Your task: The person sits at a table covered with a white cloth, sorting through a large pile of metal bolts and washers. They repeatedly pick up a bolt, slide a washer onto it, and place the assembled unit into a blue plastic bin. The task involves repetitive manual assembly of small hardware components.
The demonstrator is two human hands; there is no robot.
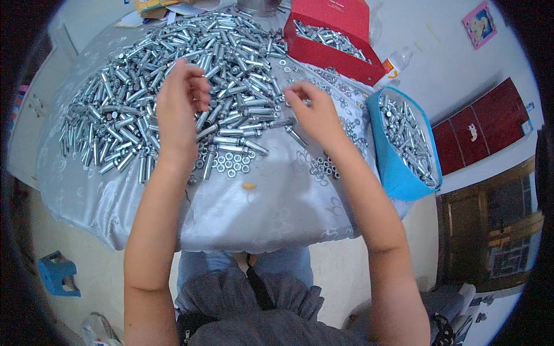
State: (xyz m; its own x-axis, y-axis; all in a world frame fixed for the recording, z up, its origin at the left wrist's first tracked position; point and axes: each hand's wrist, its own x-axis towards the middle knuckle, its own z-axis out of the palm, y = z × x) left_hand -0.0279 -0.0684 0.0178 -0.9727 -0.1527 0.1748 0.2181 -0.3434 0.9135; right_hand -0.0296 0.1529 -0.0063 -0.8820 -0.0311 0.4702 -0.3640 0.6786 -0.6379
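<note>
A large heap of silver metal expansion bolts (138,86) covers much of the table. Above its middle hangs my left hand (182,95), fingers loosely curved and apart, no bolt visible in them. My right hand (316,112) hovers at the heap's right edge, thumb and index finger parted, with nothing seen between them. Just below its fingers lies a single bolt (296,136). Several hex nuts (232,164) sit together in front of the heap. More nuts (323,168) lie beside my right forearm, partly hidden by it.
A red box (340,64) of bolts stands at the back right, near a clear plastic bottle (398,60). A blue fabric bin (398,183) full of bolts is at the right. Washers and nuts (351,104) spread beside it. A small yellow piece (249,186) lies on the shiny tablecloth (271,216).
</note>
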